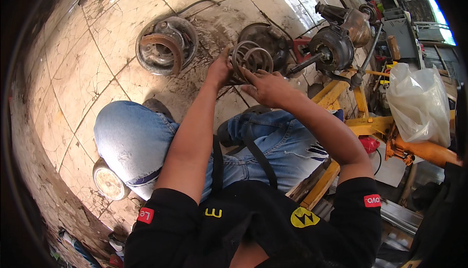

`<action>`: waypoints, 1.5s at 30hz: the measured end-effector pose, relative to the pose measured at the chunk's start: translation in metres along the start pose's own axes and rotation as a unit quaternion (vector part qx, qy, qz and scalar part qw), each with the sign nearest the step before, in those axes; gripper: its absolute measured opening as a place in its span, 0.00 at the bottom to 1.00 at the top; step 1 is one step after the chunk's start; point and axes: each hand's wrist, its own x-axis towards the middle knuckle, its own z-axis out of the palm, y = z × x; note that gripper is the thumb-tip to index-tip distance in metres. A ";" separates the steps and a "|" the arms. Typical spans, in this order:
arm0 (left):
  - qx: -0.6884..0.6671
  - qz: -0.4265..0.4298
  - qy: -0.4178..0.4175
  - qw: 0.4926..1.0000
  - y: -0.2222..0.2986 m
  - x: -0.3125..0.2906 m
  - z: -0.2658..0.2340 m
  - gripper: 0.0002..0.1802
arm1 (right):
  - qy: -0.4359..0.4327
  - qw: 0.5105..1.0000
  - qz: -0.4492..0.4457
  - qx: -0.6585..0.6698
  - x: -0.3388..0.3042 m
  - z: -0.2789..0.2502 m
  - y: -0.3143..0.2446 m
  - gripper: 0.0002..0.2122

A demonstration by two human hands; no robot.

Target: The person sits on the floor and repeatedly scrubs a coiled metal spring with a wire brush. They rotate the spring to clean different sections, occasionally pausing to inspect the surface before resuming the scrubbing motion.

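Note:
Between both hands is a bare metal part of round rings (235,56), looking like a coil; its lower edge is partly hidden by fingers. My left hand (222,68) is closed on its left side. From the right, my right hand (269,88) grips the near edge, with the thumb and fingers against the rings. Just beyond lies a dark round backing plate (279,48) on the floor, with a hose or cable by it. Farther left rests a brake assembly (190,36), with a rusty curved brake shoe (163,40) on top.
At the right, a greasy axle housing (336,48) with a shaft lies over a yellow metal stand (373,125). A clear plastic bag (419,102) hangs beside it. The tiled floor (63,83) is cracked and stained. A round can-like object (109,182) sits by my left knee.

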 end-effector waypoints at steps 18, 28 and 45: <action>-0.018 0.005 -0.010 1.000 -0.009 0.006 0.009 0.25 | -0.123 0.984 0.092 0.095 0.020 -0.028 -0.015 0.21; -0.025 -0.023 -0.005 0.999 0.001 0.005 0.007 0.21 | -0.054 0.942 0.014 0.330 0.012 -0.017 -0.001 0.21; -0.083 -0.019 -0.009 0.996 -0.037 0.036 0.045 0.17 | -0.032 0.997 -0.061 0.043 0.008 0.010 0.034 0.19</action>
